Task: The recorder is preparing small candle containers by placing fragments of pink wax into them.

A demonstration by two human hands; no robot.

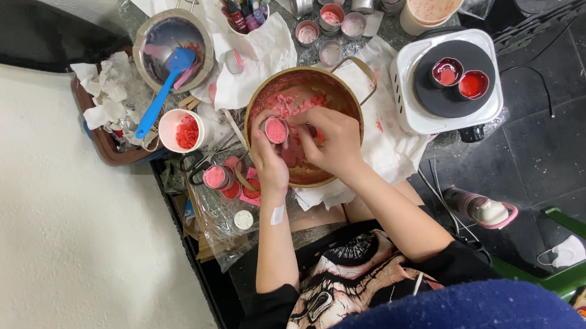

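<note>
Left hand (pixel 269 160): fingers pinch small round metal tin of pink wax (pixel 276 129) over near half of large brass-coloured round bowl (pixel 343 94) | Right hand (pixel 329 138): fingers curled together, tips at tin, grip indeterminate | Surroundings: white electric hotplate (pixel 407 83) right of bowl; blue plastic spatula (pixel 160 95) in grey pot (pixel 162 27) at far left.

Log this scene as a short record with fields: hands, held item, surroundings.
left hand: holds a small round metal tin of pink wax over the bowl
right hand: fingers at the tin, over the pink chunks
bowl: large brass-coloured metal bowl with pink chunks
stove: white electric hotplate bearing two small tins of red liquid
left side: blue plastic spatula in a metal pot; white paper cup of red bits
</note>
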